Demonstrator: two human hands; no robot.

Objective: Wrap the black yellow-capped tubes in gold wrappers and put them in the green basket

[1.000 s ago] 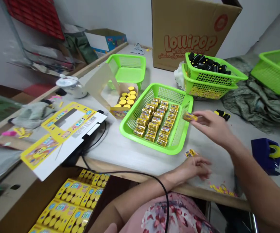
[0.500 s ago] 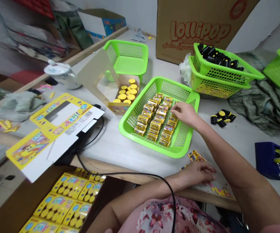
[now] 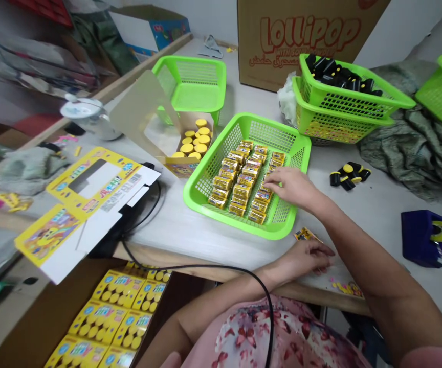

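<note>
A green basket (image 3: pixel 240 225) holds rows of small yellow-wrapped pieces (image 3: pixel 244 179), laid in three columns. My right hand (image 3: pixel 292 188) reaches over its right side, fingers bent and pinched at a piece in the right-hand column; the fingertips partly hide it. At the table's front edge my left hand (image 3: pixel 309 259) rests on its side, fingers loosely curled and apart with nothing visible in them. Just beyond it lie some loose yellow printed wrappers (image 3: pixel 307 234), partly covered by the hand.
Left of the basket stand an open box of yellow-capped tubes (image 3: pixel 184 166) and a flattened yellow carton (image 3: pixel 90 204). Stacked baskets (image 3: pixel 344 110), black yellow-ended pieces (image 3: pixel 347 176) and a blue tape dispenser (image 3: pixel 420 237) are on the right. A black cable (image 3: pixel 205 267) crosses my left forearm.
My right hand has carried a yellow-wrapped piece from the basket's right into the right column, then moved slightly down along it. Black pieces beside the basket have come into fuller view. My left hand stays near the wrappers.
</note>
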